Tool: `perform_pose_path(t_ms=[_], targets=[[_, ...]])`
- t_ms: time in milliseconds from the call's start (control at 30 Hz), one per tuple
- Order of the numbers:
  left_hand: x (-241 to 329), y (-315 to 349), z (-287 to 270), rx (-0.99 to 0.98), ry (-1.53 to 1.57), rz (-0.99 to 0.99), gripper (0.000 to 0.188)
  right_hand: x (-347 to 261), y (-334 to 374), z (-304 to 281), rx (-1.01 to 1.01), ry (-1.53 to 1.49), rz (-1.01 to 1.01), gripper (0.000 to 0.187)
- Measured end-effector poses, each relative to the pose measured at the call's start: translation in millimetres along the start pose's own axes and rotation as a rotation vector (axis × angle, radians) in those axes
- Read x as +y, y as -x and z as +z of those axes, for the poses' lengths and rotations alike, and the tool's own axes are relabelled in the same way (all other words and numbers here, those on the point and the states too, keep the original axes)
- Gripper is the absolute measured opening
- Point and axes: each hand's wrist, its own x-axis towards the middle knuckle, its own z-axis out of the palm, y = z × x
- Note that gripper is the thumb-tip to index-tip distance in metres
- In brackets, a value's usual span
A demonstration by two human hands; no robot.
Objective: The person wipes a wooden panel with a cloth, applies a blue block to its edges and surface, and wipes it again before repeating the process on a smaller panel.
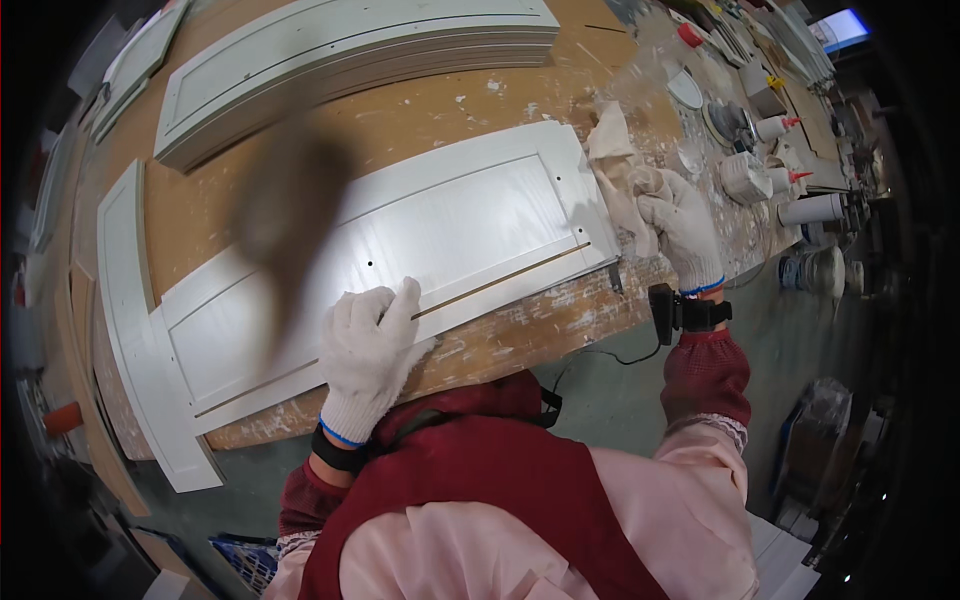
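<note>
While a narrow white panel (128,320) lies at far left, a blurred dark shape (290,200) hides part of the framed white panel (480,220) on the workbench (520,335). The left gloved hand (368,345) rests at this panel's near edge, fingers together, thumb apart. Beside its right end, the right gloved hand (685,222) has fingers clamped on a beige cloth (612,150), fingertips partly hidden.

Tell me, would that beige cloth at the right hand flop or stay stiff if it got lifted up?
The cloth would probably flop, since it bunches into soft, uneven folds at the gloved right hand. It looks thin, so it's likely light. Its crumpled shape suggests it wouldn't roll.
</note>
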Motion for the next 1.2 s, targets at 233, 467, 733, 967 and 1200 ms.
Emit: perform_pose_path(t_ms=[233,467,733,967,1200], targets=[[-1,-1,-1,-0.048,0.000,-0.009,0.072,2,10,23,-0.006,0.075,0.112,0.030],[-1,-4,-3,-0.063,0.009,-0.008,0.073,-2,2,44,-0.058,0.367,0.052,0.024],[-2,2,-2,-0.156,0.047,-0.087,0.076,-19,-13,76,-0.150,0.901,-0.012,0.023],[-3,4,1,-0.106,0.009,-0.075,0.072,-15,-51,82,-0.062,0.809,0.004,0.021],[-4,11,-1,-0.093,0.103,-0.027,0.063,-2,-44,64,-0.225,0.824,-0.206,0.015]])
